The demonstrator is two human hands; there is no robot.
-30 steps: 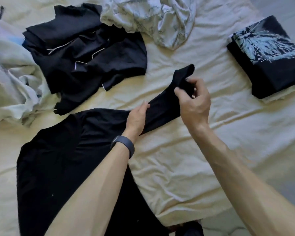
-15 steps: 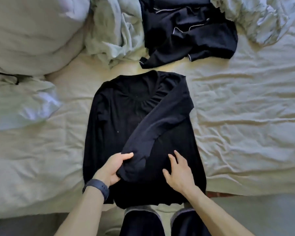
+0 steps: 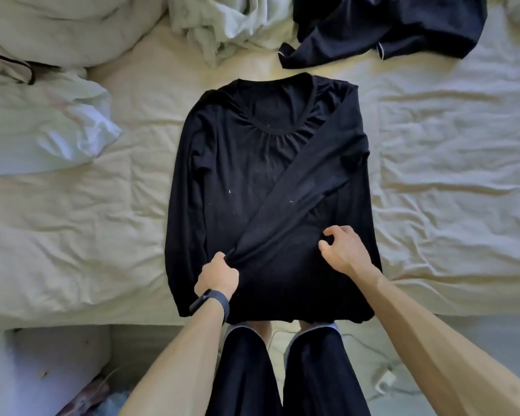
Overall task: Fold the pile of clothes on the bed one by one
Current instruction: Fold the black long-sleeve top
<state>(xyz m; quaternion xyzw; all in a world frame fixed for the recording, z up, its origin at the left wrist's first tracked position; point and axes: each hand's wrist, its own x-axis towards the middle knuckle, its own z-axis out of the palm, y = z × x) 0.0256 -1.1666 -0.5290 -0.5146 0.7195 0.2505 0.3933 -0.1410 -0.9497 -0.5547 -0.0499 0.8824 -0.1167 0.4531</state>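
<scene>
My left hand (image 3: 217, 274) pinches the sleeve (image 3: 294, 190) laid across the shirt (image 3: 222, 163), my right hand (image 3: 342, 250) is loose; next, I think, I should fold the sides inward.

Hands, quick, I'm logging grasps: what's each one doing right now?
Left hand: grips the folded sleeve of the black long-sleeved shirt.
Right hand: open, fingers loosely curled over the shirt, holding nothing.

matt black cloth shirt (image 3: 237, 175), wrinkled cream bedsheet (image 3: 448, 175).
</scene>
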